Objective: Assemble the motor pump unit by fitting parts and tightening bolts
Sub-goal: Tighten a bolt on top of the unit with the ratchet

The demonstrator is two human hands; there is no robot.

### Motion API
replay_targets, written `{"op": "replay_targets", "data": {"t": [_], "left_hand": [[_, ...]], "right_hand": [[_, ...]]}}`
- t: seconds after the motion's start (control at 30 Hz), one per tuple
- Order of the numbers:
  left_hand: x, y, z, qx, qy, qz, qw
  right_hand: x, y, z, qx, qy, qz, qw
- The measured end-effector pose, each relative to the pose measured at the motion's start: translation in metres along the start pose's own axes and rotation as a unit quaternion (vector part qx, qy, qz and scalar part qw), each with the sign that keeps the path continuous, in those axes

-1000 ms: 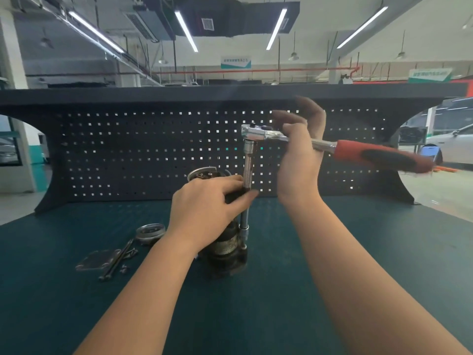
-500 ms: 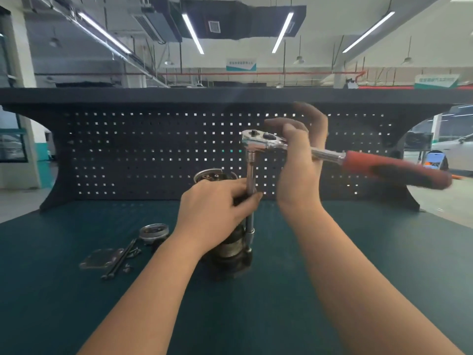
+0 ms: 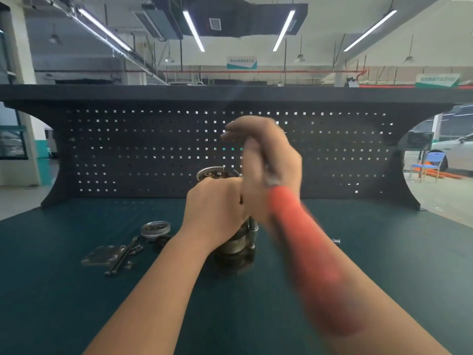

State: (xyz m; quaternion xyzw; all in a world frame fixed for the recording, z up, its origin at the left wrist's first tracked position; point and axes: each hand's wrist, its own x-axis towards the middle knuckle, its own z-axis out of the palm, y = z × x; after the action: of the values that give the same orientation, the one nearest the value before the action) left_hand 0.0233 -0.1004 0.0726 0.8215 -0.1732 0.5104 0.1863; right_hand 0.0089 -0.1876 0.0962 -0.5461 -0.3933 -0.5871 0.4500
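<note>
While gripped — cylindrical metal motor (image 3: 231,245).

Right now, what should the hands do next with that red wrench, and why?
Probably swing the red-handled ratchet back out to the right for another tightening stroke. Its blurred handle points towards the person, the right hand is on its top end, and the left hand grips the motor, steadying it.

Matt green mat (image 3: 76,303), dull grey metal motor (image 3: 234,245), shiny metal cap (image 3: 155,228), matt perforated backboard (image 3: 128,155).

Left — loose bolts (image 3: 122,257), plate (image 3: 102,256)
</note>
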Motion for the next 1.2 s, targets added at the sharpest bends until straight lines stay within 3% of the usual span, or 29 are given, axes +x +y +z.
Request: {"op": "replay_targets", "data": {"t": [0.1,0.17,0.2,0.27,0.33,0.4,0.47,0.53,0.63,0.73,0.77,0.8,0.87,0.93,1.0,1.1,1.2], "left_hand": [[-0.006,-0.004,0.006,-0.002,-0.076,0.021,0.997],[-0.007,-0.006,0.006,-0.019,-0.084,0.015,0.996],[-0.006,-0.006,0.007,-0.021,-0.086,0.010,0.996],[-0.004,-0.004,0.005,-0.025,-0.090,0.000,0.996],[-0.005,0.000,0.003,-0.030,-0.088,-0.006,0.996],[-0.004,0.003,-0.002,-0.042,-0.099,-0.022,0.994],[-0.005,0.003,-0.004,-0.059,-0.114,-0.049,0.990],[-0.006,0.001,-0.002,-0.049,-0.086,-0.011,0.995],[-0.005,-0.005,0.006,-0.015,-0.099,0.006,0.995],[-0.006,-0.006,0.009,-0.020,-0.092,0.013,0.995],[-0.006,-0.006,0.009,-0.030,-0.090,0.009,0.995],[-0.006,-0.006,0.008,-0.040,-0.092,0.001,0.995],[-0.005,-0.005,0.006,-0.051,-0.098,-0.011,0.994],[-0.006,-0.002,0.003,-0.044,-0.093,-0.008,0.995],[-0.007,-0.001,0.001,-0.063,-0.077,-0.021,0.995],[-0.007,-0.005,0.000,-0.057,-0.095,-0.028,0.993],[-0.004,-0.008,0.003,-0.057,-0.140,-0.028,0.988]], "right_hand": [[0.014,0.005,-0.016,0.186,0.147,0.186,0.954],[0.020,0.014,-0.022,0.224,0.199,0.319,0.899],[0.022,0.017,-0.022,0.218,0.202,0.341,0.892],[0.020,0.012,-0.022,0.164,0.186,0.260,0.933],[0.016,0.004,-0.018,0.079,0.102,0.093,0.987],[0.015,-0.001,-0.012,-0.053,0.016,-0.041,0.998],[0.015,0.000,-0.011,-0.140,-0.010,-0.100,0.985],[0.014,0.003,-0.013,-0.136,0.004,-0.074,0.988],[0.014,0.013,-0.024,0.058,0.034,0.070,0.995],[0.023,0.025,-0.032,0.160,0.093,0.281,0.942],[0.023,0.025,-0.031,0.158,0.110,0.308,0.932],[0.023,0.024,-0.030,0.150,0.133,0.293,0.935],[0.019,0.017,-0.025,0.100,0.146,0.175,0.969],[0.012,0.010,-0.016,0.045,0.092,0.067,0.993],[0.010,0.001,-0.009,0.021,0.036,0.030,0.999],[0.013,0.002,-0.011,-0.033,0.006,0.016,0.999],[0.016,0.020,-0.027,0.089,0.038,0.111,0.989]]}}
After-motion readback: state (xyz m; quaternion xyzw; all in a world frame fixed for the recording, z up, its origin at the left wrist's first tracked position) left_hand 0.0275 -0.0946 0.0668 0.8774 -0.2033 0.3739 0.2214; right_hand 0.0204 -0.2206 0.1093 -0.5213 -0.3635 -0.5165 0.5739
